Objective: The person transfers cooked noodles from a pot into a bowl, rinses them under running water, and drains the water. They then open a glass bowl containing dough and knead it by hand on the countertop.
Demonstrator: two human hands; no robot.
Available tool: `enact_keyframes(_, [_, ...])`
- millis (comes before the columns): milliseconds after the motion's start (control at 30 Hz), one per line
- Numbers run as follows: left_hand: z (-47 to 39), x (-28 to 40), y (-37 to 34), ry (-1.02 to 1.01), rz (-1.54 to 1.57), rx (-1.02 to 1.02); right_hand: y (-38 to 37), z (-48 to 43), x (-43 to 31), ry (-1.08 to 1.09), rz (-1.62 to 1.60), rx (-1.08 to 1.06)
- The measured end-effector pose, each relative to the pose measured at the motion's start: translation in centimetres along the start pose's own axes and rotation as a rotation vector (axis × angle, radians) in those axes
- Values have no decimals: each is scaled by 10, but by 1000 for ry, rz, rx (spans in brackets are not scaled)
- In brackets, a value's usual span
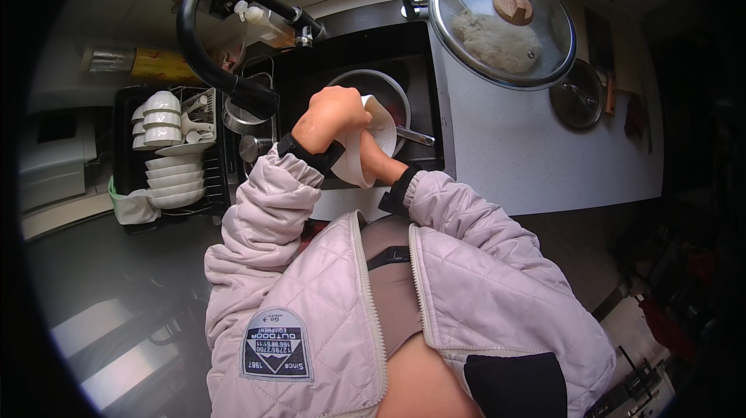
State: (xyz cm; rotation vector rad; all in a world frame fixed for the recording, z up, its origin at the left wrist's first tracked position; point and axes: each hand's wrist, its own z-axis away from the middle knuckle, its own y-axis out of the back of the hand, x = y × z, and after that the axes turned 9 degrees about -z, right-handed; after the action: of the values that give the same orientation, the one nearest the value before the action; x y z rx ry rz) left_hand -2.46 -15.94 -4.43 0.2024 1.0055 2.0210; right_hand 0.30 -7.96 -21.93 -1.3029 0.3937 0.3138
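Note:
My left hand (333, 114) is closed around the rim of a white perforated plastic colander (382, 126), which is tilted on its side over the black sink (361, 39). My right hand (376, 156) reaches into the colander's opening; its fingers are hidden by the colander and my left hand. Under and behind them, in the sink, stands a round pan or pot with a pale rim (402, 89), with something reddish partly visible inside. A shiny metal handle (417, 136) points right from beside the colander.
A black faucet (189, 27) arches at left, beyond a dish rack (218, 185) of white bowls. On the right, a glass lid with a wooden knob (513, 7) covers pale dough-like food. A smaller lid (577, 94) lies beside it on the white counter (524, 144). A slim chrome faucet (408, 4) stands behind.

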Motion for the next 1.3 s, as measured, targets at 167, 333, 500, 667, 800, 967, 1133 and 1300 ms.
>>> enact_keyframes(167, [2,0,0,4,3,4,-3,1,-2,42,47,5])
enact_keyframes(333, [-1,-10,-9,-16,67,10,-8,7,-10,8,78,0])
enact_keyframes(500, [-5,-54,-56,13,554,-44,3,13,-28,-5,703,190])
enact_keyframes(667, [-1,-82,-137,79,1281,-38,9,1,-47,-28,1094,226])
enact_keyframes(800, [5,-75,-181,90,1486,23,-10,-2,-67,145,1411,33])
enact_keyframes(967, [9,-63,-193,82,1521,132,-51,12,-96,418,1492,-134])
enact_keyframes(1133, [10,-61,-188,54,1574,56,-97,28,-122,568,1446,-167])
enact_keyframes(1300, [9,-58,-186,22,1597,66,-126,38,-142,699,1480,-186])
